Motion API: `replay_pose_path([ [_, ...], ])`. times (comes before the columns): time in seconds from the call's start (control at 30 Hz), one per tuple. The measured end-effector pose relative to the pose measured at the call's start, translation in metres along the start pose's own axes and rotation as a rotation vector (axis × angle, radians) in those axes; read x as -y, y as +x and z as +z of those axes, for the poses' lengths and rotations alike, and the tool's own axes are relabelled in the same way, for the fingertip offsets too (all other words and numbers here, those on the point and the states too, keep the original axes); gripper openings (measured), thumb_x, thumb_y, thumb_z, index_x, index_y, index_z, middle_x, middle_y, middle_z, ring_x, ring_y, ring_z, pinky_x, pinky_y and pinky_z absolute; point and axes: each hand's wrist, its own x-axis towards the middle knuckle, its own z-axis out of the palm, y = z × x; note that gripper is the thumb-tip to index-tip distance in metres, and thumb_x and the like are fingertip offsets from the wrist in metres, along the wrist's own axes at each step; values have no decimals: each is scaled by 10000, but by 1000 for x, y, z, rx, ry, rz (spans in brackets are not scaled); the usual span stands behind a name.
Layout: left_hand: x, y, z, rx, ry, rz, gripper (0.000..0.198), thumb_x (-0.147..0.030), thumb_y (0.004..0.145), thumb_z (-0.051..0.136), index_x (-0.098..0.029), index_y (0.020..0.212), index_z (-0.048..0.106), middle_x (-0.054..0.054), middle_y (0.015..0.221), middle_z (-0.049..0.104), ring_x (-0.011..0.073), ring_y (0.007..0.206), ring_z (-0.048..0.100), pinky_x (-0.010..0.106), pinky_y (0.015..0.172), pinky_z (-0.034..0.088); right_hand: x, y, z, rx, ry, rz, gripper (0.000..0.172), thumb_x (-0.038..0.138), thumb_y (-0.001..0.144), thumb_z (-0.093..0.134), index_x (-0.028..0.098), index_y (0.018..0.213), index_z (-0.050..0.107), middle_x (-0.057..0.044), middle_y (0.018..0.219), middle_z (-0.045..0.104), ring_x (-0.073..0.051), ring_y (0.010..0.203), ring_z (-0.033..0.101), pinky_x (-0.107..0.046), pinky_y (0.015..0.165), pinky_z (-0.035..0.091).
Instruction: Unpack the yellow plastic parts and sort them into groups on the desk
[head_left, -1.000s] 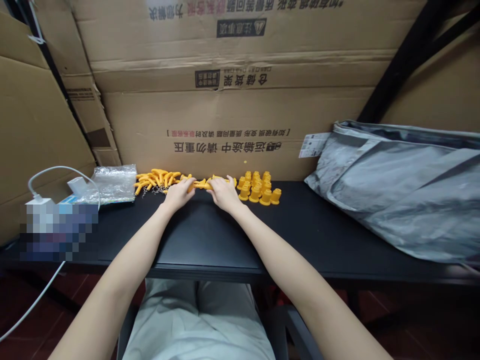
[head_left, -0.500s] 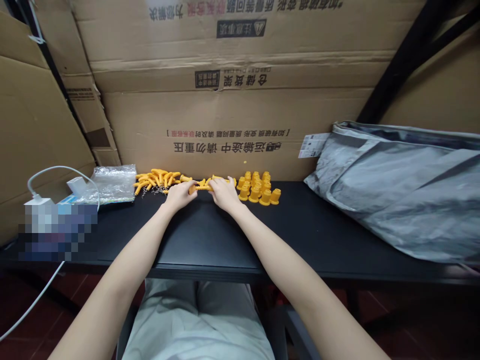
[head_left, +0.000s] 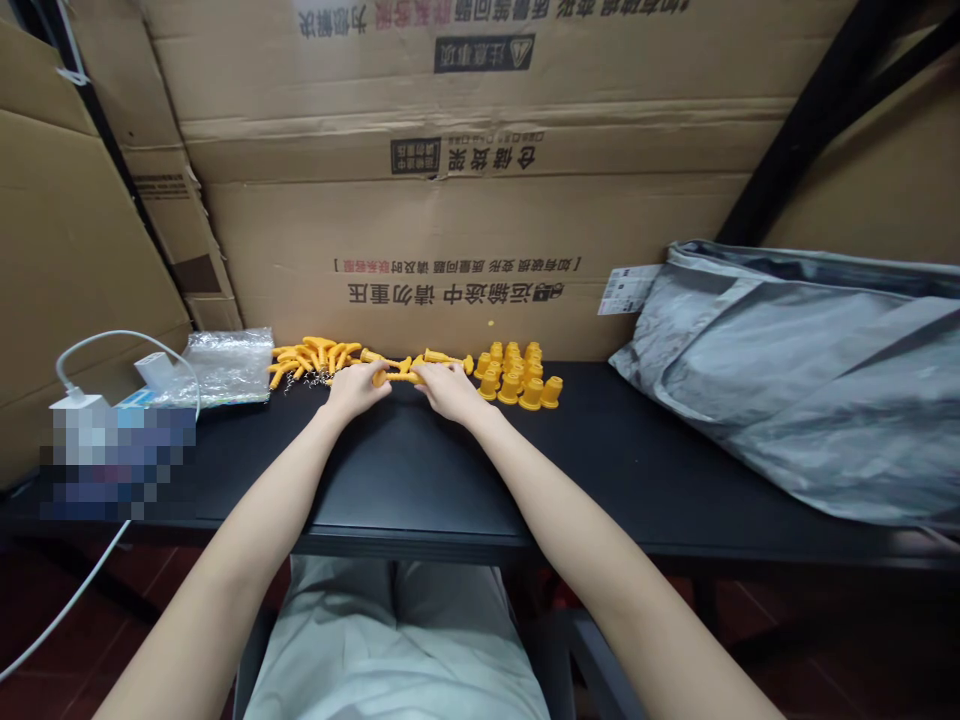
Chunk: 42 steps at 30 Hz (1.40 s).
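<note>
My left hand (head_left: 358, 389) and my right hand (head_left: 448, 389) are close together over the black table, fingers closed on the two ends of one yellow corkscrew (head_left: 400, 377), held level between them. Its ends are partly hidden by my fingers. Just behind the hands lie several yellow T-handled pieces (head_left: 448, 357). Beside my left hand is a pile of yellow corkscrew handles (head_left: 319, 350) with thin metal spirals (head_left: 309, 380). To the right of my right hand stand several yellow flanged caps (head_left: 531, 393) in rows.
Upright cardboard (head_left: 465, 220) backs the black table (head_left: 420, 480). At the left are a clear plastic packet (head_left: 229, 365), a white charger (head_left: 77, 420) with a cable, and a blurred-out item (head_left: 120, 470). A large grey bag (head_left: 787, 390) occupies the right side.
My right hand's fingers have come down slightly, uncovering more of the yellow pieces behind. Both hands still hold the corkscrew in nearly the same place.
</note>
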Motion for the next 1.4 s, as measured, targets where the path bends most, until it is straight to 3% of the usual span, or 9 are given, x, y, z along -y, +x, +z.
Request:
replay_pose_path([
  [0.3,-2,2,2,-18,-43,-14,380,-335,813,565,-294,1181,654,30,1011,734,222,946,673,312,839,503,1,1,-9,-81,-56,90,226,145,929,444,180,1121,560,-141,1160,648,-279,1106,533,-466,977,272],
  [0.53,-6,1,-1,-3,-37,-25,394,-344,817,567,-294,1199,647,30,1028,735,233,953,672,317,827,505,1,3,-8,-129,-93,107,274,75,907,398,176,1113,548,-130,1086,665,-275,1048,531,-426,917,284],
  [0.7,-3,1,0,0,-29,-11,387,-340,818,567,-281,1191,654,34,1012,736,231,950,675,320,839,505,-1,1,-7,-83,-87,104,198,176,930,481,169,1105,573,-147,1125,652,-281,1061,537,-397,874,313],
  [0.83,4,2,1,-7,-10,-19,393,-343,820,562,-286,1198,648,36,1021,731,230,964,673,313,846,504,-5,-1,-5,-59,-34,20,239,253,940,511,171,1154,579,-148,1187,624,-269,1118,526,-372,869,335],
  [1.07,3,1,0,3,-18,-17,397,-336,822,553,-267,1202,645,50,1045,724,236,977,671,320,852,503,-5,-1,-11,-81,-78,40,202,220,925,496,177,1091,603,-141,1139,626,-274,1070,513,-402,900,314],
  [1.2,5,1,-3,23,-22,-51,397,-339,814,559,-247,1187,654,57,1026,727,250,976,667,330,847,501,-17,-3,-13,-153,-99,94,215,143,893,477,180,1068,597,-139,1121,618,-272,1060,501,-404,901,311],
  [1.4,20,6,0,-12,-40,-146,373,-307,862,492,-220,1188,648,76,1026,723,251,989,657,343,861,493,-50,-9,-3,-283,11,300,233,310,904,500,176,1060,609,-144,1080,621,-290,1018,512,-407,853,338],
])
